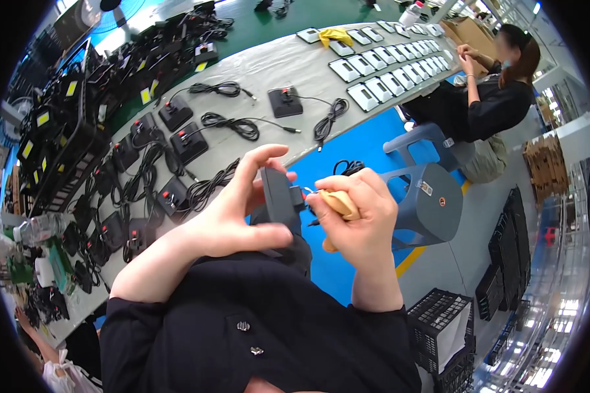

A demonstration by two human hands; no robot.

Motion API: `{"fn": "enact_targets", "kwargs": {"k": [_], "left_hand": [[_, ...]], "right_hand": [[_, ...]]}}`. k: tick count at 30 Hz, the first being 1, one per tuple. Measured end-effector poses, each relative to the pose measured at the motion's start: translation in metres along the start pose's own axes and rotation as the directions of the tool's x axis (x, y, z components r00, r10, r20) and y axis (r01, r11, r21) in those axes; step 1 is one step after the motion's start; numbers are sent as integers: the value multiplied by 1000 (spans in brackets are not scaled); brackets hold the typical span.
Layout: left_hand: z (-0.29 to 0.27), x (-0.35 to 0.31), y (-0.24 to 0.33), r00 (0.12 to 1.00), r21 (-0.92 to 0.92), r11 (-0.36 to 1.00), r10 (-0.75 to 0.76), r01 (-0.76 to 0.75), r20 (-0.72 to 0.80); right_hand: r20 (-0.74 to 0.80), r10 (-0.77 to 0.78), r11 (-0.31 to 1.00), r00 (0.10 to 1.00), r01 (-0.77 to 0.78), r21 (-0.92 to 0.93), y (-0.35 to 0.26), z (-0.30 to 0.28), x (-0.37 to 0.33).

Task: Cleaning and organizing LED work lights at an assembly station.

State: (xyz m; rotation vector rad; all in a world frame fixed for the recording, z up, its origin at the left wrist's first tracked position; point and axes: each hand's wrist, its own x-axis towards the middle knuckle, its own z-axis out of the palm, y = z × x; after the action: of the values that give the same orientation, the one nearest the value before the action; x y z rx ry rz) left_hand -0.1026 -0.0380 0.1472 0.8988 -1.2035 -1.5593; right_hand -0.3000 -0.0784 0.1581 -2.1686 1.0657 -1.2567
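Note:
In front of my chest my left hand (242, 209) grips a flat black square device (280, 200) by its edges, thumb below and fingers above. The device stands on edge, with a small block on its right face. Close to that block, my right hand (364, 213) is closed round a crumpled tan cloth (339, 203), and another bit of it shows below the palm. Something small and pale sits at the fingertips, too small to name. A coiled black cable (349, 168) appears behind the right hand.
Similar black devices with red buttons (285, 101) and coiled cables lie on the long table (269, 69). White-framed panels (373, 88) stand in rows at its far end. A co-worker (498, 98) sits there. A blue-grey stool (432, 203) and a black crate (439, 321) are to my right.

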Motion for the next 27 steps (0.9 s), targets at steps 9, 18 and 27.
{"fn": "enact_targets", "kwargs": {"k": [9, 18, 27], "left_hand": [[5, 49, -25, 948, -542, 778, -253, 319, 194], [-2, 186, -39, 997, 754, 655, 73, -46, -2], [20, 301, -98, 948, 949, 226, 180, 221, -263]], "right_hand": [[4, -95, 989, 996, 94, 116, 36, -19, -6], [-305, 382, 911, 873, -298, 286, 87, -52, -28], [-444, 509, 860, 738, -410, 306, 108, -75, -49]]}}
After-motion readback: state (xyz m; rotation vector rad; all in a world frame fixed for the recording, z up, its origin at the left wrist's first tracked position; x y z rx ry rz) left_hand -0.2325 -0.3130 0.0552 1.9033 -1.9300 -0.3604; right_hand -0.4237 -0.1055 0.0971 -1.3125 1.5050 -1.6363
